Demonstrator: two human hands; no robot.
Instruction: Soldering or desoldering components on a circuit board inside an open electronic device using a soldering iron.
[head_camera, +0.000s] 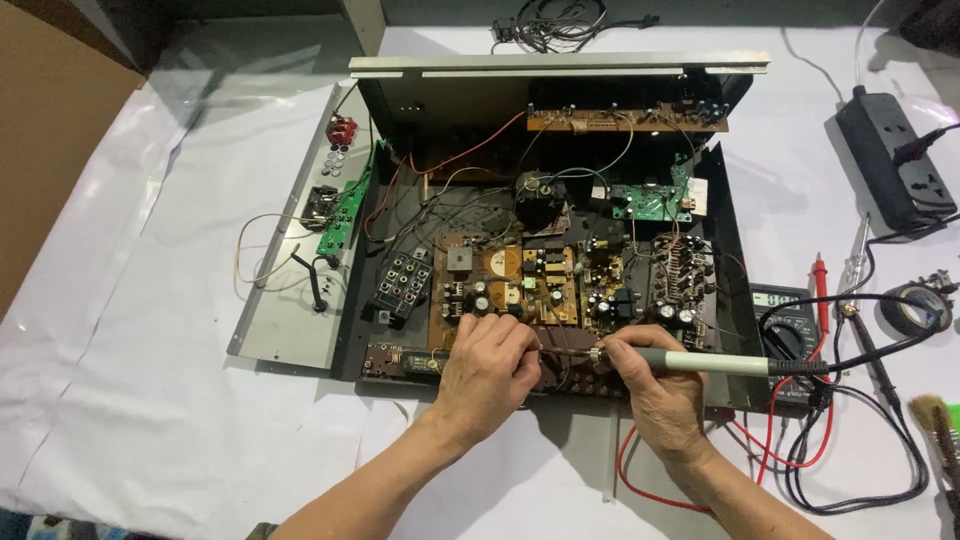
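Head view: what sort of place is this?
Probably an electronics repair bench: an opened amplifier chassis on a white-covered table, the right hand holding a soldering iron, a multimeter alongside.

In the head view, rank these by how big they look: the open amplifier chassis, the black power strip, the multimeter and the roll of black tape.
1. Open amplifier chassis, by far the largest.
2. Black power strip.
3. Multimeter, though cables and the soldering iron in the right hand partly cover it, so its rank against the strip is unsure.
4. Roll of black tape, smallest.
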